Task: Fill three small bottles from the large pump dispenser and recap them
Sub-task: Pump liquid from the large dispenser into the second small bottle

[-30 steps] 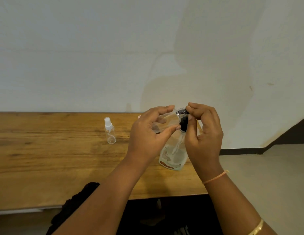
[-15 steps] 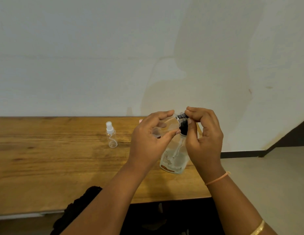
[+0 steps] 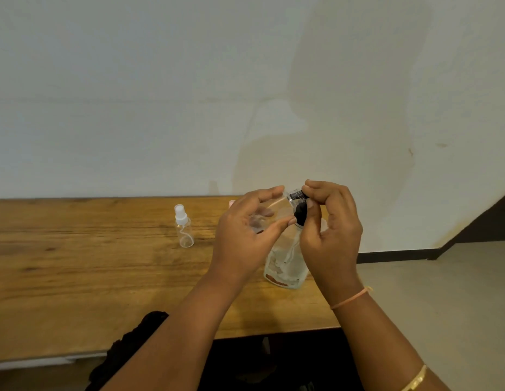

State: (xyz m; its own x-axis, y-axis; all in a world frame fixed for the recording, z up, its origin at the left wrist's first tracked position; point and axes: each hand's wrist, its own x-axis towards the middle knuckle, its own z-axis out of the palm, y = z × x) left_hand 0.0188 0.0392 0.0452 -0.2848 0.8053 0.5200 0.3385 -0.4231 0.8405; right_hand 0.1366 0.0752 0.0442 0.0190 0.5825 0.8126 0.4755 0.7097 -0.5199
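Observation:
My left hand [image 3: 245, 235] grips a small clear bottle [image 3: 275, 211] held on its side above the table. My right hand [image 3: 330, 230] pinches the bottle's black-and-silver cap [image 3: 297, 195] at its neck. Right behind and below my hands stands the large clear pump dispenser [image 3: 286, 263] with a black pump head [image 3: 300, 214], partly hidden by my fingers. A second small clear bottle [image 3: 184, 227] with a white spray cap stands upright on the table to the left. A pink bit of another object [image 3: 232, 203] peeks out behind my left hand.
The wooden table [image 3: 76, 272] runs along a white wall, and its right end stops just past the dispenser. Beyond it lies a pale floor [image 3: 443, 292]. Dark cloth [image 3: 127, 348] sits below the table's near edge.
Both hands and the small bottle have stayed in nearly the same place; the right fingers have shifted slightly on the cap. The view has tilted a little.

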